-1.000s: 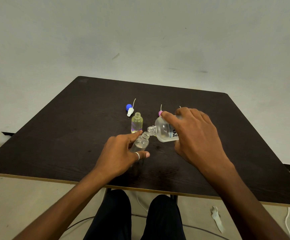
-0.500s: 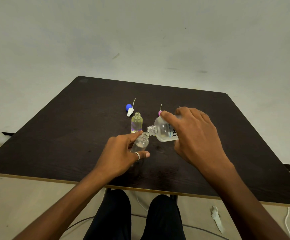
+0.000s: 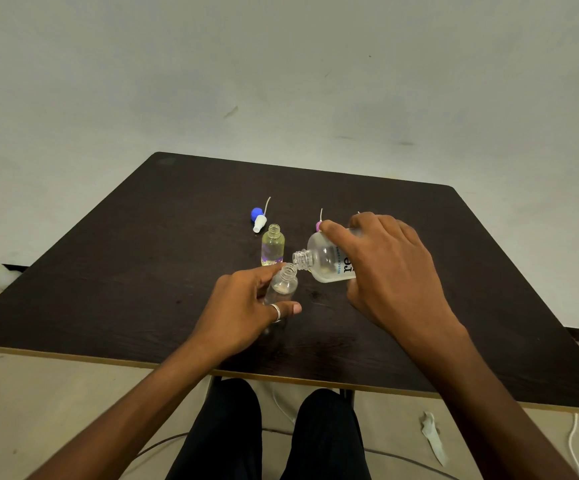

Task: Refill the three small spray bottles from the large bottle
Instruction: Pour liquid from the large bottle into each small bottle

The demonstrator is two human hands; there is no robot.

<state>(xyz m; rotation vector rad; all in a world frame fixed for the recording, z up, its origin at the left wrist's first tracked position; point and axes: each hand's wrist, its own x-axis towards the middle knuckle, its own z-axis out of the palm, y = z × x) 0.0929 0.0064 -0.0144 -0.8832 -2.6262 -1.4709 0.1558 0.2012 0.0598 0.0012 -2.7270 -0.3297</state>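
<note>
Over the dark table (image 3: 142, 271), the large bottle (image 3: 326, 261) was gripped tilted in the right hand (image 3: 385, 271), its mouth at the small bottle (image 3: 283, 285) gripped by the left hand (image 3: 243, 310).

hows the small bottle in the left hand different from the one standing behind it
The held bottle is gripped by the left hand and leans toward the large bottle; the standing bottle is free and upright. The held bottle looks nearly clear inside; the standing bottle shows yellowish liquid. Both are small, clear and uncapped.
</note>
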